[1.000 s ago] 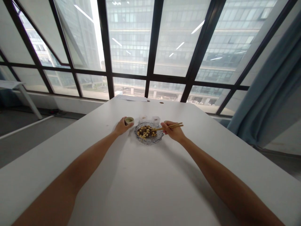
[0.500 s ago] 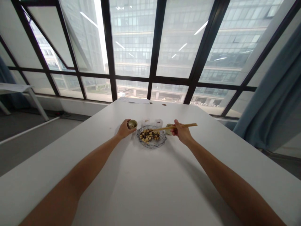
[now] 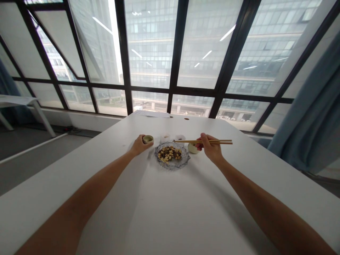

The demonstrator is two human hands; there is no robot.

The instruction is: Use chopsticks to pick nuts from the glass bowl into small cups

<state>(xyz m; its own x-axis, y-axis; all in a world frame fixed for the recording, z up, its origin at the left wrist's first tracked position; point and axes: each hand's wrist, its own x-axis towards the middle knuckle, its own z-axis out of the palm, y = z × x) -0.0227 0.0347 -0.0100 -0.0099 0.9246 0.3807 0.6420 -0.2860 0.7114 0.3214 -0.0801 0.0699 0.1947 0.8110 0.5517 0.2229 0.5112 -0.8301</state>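
My left hand (image 3: 139,144) is wrapped round a small olive-coloured bowl (image 3: 148,139), just left of the glass plate. In my right hand (image 3: 211,147) is a pair of wooden chopsticks (image 3: 186,141), held nearly level with the tips pointing left. Those tips are above the far rim of the plate; a dark speck shows there, too small to name. The clear scalloped glass plate (image 3: 183,163) bears a heap of mixed pale and dark pieces (image 3: 169,154), like nuts and seeds. A second small bowl (image 3: 192,148) stands right of the plate, partly hidden by my right hand.
Behind the plate are two small whitish cups (image 3: 180,137), partly hidden. All stand on a long white table (image 3: 170,205). Papers (image 3: 152,113) lie at its far end, before large windows. A blue curtain (image 3: 305,117) hangs at the right, and another white table (image 3: 18,101) stands left.
The chopstick tips have risen off the heap to above the plate's far rim, and my right hand has shifted slightly right. My left hand keeps hold of its bowl, now tilted a little differently.
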